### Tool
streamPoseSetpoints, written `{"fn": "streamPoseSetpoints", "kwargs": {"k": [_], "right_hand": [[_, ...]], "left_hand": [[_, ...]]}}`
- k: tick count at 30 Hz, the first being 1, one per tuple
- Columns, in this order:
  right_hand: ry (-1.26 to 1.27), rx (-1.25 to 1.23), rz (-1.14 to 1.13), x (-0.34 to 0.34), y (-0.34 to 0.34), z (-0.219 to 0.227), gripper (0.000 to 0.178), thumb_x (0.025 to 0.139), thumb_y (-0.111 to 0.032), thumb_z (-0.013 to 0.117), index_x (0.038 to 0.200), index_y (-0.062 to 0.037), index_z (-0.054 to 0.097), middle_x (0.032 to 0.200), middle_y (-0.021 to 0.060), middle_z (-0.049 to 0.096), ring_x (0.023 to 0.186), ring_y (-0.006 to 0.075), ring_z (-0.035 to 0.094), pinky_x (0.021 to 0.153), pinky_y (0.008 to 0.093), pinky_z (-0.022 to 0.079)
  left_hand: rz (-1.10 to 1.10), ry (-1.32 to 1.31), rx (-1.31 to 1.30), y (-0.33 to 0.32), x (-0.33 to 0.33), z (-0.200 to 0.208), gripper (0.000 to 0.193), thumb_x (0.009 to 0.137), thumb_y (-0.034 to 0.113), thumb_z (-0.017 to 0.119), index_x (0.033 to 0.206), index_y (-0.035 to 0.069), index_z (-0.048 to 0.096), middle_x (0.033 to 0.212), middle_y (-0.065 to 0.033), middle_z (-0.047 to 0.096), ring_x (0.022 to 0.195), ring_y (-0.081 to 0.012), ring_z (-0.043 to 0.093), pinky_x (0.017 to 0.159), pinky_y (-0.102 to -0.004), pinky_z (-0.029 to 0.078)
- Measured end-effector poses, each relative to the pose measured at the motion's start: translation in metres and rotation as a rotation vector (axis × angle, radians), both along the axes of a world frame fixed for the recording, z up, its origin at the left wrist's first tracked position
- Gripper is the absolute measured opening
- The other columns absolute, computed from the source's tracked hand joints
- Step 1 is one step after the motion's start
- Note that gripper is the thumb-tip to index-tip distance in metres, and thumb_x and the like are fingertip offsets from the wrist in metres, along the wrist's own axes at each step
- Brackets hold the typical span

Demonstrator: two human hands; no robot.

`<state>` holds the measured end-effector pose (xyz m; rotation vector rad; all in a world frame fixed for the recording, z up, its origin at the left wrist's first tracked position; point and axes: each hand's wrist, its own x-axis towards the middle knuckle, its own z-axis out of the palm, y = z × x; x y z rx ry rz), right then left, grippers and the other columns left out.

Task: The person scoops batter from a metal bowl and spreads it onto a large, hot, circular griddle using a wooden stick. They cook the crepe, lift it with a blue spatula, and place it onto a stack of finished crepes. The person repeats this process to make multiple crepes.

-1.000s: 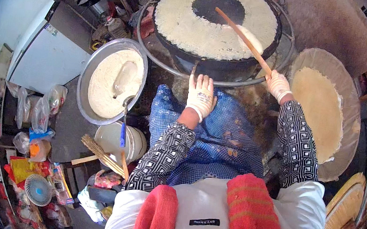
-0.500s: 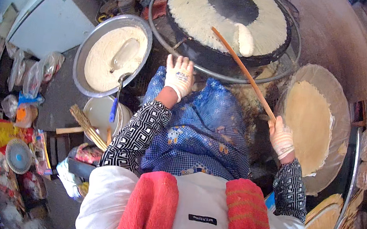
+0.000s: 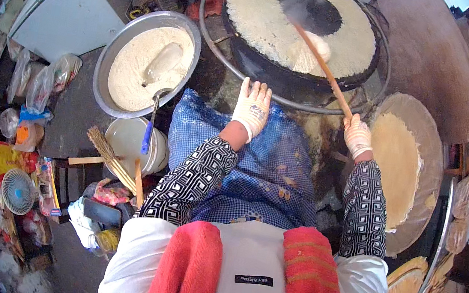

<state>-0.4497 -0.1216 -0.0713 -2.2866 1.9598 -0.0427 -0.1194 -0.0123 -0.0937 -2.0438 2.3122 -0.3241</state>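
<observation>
My right hand (image 3: 358,135), in a pale knit glove, is closed round the near end of a long slim wooden stick (image 3: 334,87). The stick slants across a round black griddle (image 3: 264,67) spread with a ring of pale batter (image 3: 248,12). Beneath the stick lies a thicker lump of batter (image 3: 317,48), a ridged patch beside it. Dark bare surface (image 3: 312,11) shows in the griddle's middle, with faint steam. My left hand (image 3: 252,111), gloved too, has its fingers stretched out over my blue checked apron (image 3: 267,169), close to the metal ring (image 3: 231,68) round the griddle.
At the left stands a metal basin (image 3: 106,61) of batter with a blue-handled ladle (image 3: 148,133) in it. Below it are a white bucket (image 3: 155,150) and a straw brush (image 3: 107,148). A round flatbread (image 3: 392,164) lies on a plastic-covered round at the right.
My right hand has moved forward, pushing the stick over the lump, which has smeared out. My left hand has shifted right, its fingers still stretched. The whole view has shifted slightly.
</observation>
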Motion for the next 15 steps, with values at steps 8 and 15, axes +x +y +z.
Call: {"fn": "streamPoseSetpoints", "kwargs": {"k": [8,15], "right_hand": [[-0.018,-0.147,0.183,0.01,-0.025,0.005,0.03,0.097,-0.035,0.053,0.1,-0.0056,0.054,0.078,0.0269,0.065,0.076,0.0477,0.062,0.068,0.0578,0.049],[0.091,-0.115,0.14,-0.013,-0.001,-0.01,0.034,0.096,-0.039,0.058,0.092,-0.0046,0.057,0.075,0.0265,0.064,0.07,0.0477,0.062,0.06,0.0564,0.048]], "left_hand": [[0.074,0.064,-0.074,0.0,0.027,-0.007,0.055,0.091,0.027,0.052,0.14,0.002,0.048,0.146,-0.0147,0.047,0.14,-0.0309,0.038,0.118,-0.0607,0.01],[0.144,0.154,-0.053,-0.001,0.053,0.004,0.056,0.088,0.029,0.057,0.137,0.004,0.051,0.145,-0.0131,0.048,0.14,-0.0289,0.039,0.117,-0.0607,0.011]]}}
